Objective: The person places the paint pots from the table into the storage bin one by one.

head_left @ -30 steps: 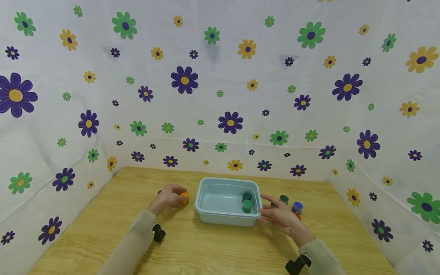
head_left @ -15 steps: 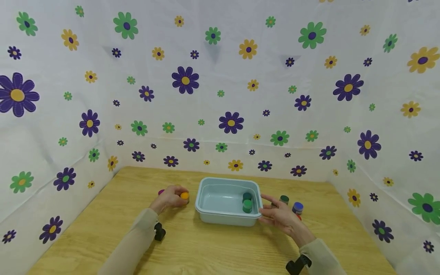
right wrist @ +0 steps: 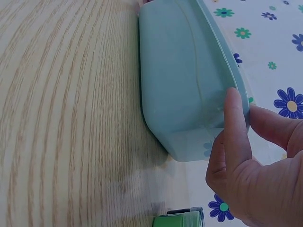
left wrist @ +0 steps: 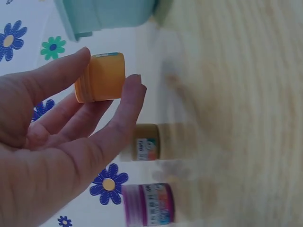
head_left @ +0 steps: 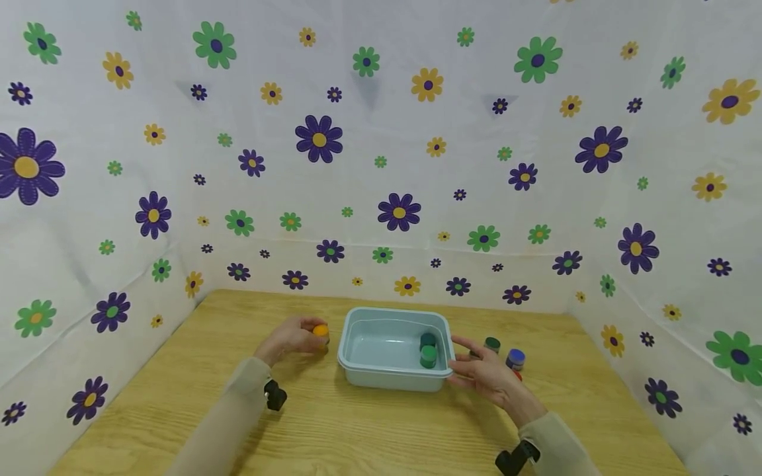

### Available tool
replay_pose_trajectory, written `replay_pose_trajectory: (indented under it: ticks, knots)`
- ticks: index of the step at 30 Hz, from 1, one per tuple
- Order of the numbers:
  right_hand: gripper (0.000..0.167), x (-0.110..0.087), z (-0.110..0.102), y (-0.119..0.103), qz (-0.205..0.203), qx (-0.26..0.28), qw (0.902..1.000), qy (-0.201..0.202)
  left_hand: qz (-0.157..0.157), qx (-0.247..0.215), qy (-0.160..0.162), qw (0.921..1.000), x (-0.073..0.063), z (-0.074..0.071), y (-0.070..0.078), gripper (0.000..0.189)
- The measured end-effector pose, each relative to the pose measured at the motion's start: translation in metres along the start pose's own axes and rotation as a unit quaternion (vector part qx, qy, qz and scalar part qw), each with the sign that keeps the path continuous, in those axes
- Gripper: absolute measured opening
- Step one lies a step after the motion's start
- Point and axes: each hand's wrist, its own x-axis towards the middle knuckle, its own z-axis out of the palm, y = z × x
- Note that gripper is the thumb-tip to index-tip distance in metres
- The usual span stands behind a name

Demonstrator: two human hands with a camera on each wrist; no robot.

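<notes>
My left hand (head_left: 293, 337) pinches a small orange paint jar (left wrist: 109, 76) between thumb and fingers, just left of the pale blue plastic bin (head_left: 381, 378). In the left wrist view the jar is off the table, tipped on its side relative to the camera. Beneath it stand a brownish-gold jar (left wrist: 147, 142) and a magenta jar (left wrist: 150, 204), both hidden in the head view. My right hand (head_left: 489, 378) rests its extended fingers against the bin's right end, touching the rim. Inside the bin, on the right, are a green jar (head_left: 428, 357) and a dark teal jar (head_left: 427, 340).
Right of the bin, beyond my right hand, stand a dark green jar (head_left: 491, 344) and a blue jar (head_left: 515, 358). Something red (head_left: 518, 375) is mostly hidden there. Flowered cloth (head_left: 381, 165) walls in the wooden table (head_left: 357, 436) at the back and sides.
My left hand has raised the orange jar and shifted slightly toward the back of the table. The magenta lid beside it has gone out of sight behind the hand. My right hand stays put.
</notes>
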Motion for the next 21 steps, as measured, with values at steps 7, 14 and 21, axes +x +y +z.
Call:
replay_pose_trajectory:
  ticks: [7, 14, 21]
  knots:
    - [0.069, 0.002, 0.000, 0.000, 0.001, 0.004, 1.0000, 0.000, 0.038, -0.029, -0.012, 0.9988, -0.002, -0.002, 0.018, 0.050]
    - [0.068, 0.001, 0.000, -0.002, -0.002, 0.001, 1.0000, -0.001, 0.053, -0.054, 0.005, 0.9971, -0.002, -0.001, 0.033, 0.047]
    - [0.069, -0.001, 0.000, -0.002, 0.005, -0.002, 1.0000, 0.000, 0.087, -0.087, 0.026, 0.9921, -0.001, 0.015, 0.037, 0.050]
